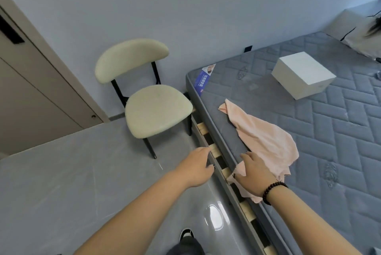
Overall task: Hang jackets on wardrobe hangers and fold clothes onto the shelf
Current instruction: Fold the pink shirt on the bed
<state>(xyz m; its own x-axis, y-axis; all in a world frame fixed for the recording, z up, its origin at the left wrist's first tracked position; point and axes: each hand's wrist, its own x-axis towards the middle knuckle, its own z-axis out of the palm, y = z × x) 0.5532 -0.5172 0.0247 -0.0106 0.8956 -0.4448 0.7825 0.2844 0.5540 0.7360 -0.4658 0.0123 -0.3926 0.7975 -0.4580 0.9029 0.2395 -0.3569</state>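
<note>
Right hand [254, 170] lies on the near end of the pink garment [266, 143] at the mattress [309, 131] edge; thumb appears to be under the fabric, and whether the fingers pinch it cannot be told. A dark bead bracelet [272, 191] circles that wrist. The garment lies crumpled on the mattress, running away from the right hand toward the far side, its near corner hanging over the edge onto the bed slats [224, 171].

Left hand [198, 167] hovers just beside the right, over the bed frame edge, fingers loosely curled, holding nothing.

Beyond the left hand a cream chair [152, 108] with black legs stands on the grey floor [72, 172], close against the bed corner. Further left of it, a beige door [31, 93].

Well beyond the right hand a white box [303, 75] rests on the mattress. A blue label [204, 81] sits at the mattress corner nearest the chair. Below the left forearm, a shoe [186, 234] on the floor.
</note>
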